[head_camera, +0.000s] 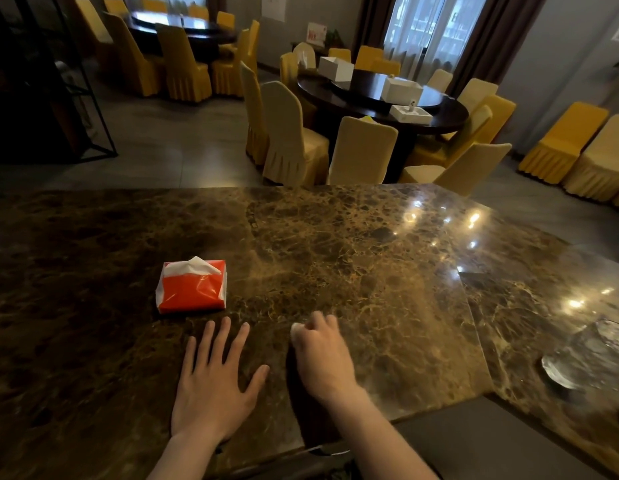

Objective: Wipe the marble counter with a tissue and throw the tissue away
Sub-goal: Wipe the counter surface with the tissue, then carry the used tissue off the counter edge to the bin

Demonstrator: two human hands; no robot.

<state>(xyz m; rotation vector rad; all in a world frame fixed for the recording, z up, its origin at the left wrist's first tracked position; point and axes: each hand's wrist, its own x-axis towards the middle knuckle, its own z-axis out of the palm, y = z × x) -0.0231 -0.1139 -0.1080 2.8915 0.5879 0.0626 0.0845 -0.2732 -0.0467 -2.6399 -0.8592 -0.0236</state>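
Note:
A brown veined marble counter (353,244) fills the lower half of the head view. My left hand (214,382) lies flat on it, palm down, fingers spread, holding nothing. To its right, my right hand (322,355) is closed in a fist on the counter around a white tissue (296,329), of which only a small wad shows at the knuckles. A red and white tissue pack (192,287) lies just beyond my left hand, with a white sheet sticking out of its top.
A glass dish (592,355) sits at the counter's right end. The counter's near edge has a cut-out at the lower right. Beyond the far edge stand covered chairs (361,150) and a round dark dining table (380,98) with white boxes.

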